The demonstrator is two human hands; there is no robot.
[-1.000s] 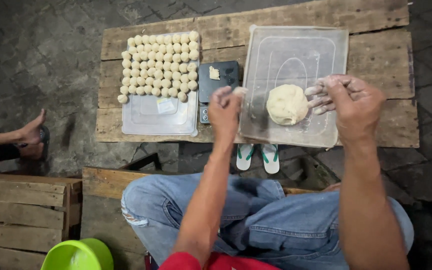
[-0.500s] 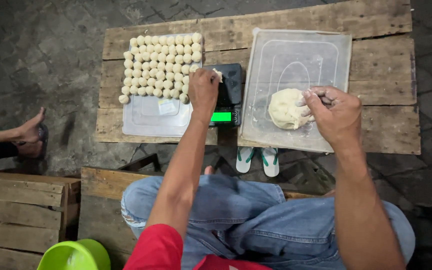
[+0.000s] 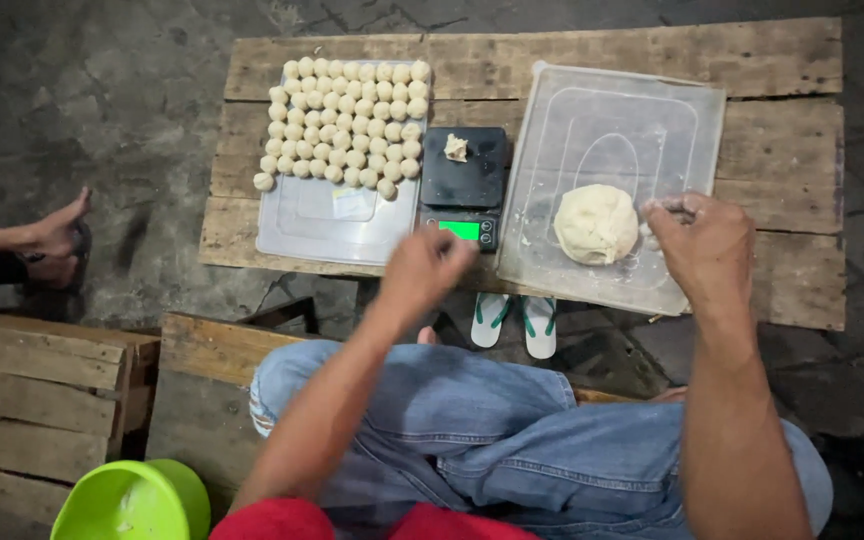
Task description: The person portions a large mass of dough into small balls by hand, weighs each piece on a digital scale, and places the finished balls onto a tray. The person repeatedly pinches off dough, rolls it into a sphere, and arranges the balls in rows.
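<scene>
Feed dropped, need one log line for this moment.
left hand: empty, front of scale | right hand: beside dough lump | small dough piece: on scale

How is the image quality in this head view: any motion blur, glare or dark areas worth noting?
Head view: the left hand is smeared by motion blur, while the right hand, dough lump and dough balls stay sharp; the scale's green display glows brightly; the clear tray shows mild sheen; the ground around the wooden table falls dark.

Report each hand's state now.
Left hand: loosely curled, empty, near the black digital scale.
Right hand: closed beside the pale round dough lump; contents cannot be told.
</scene>
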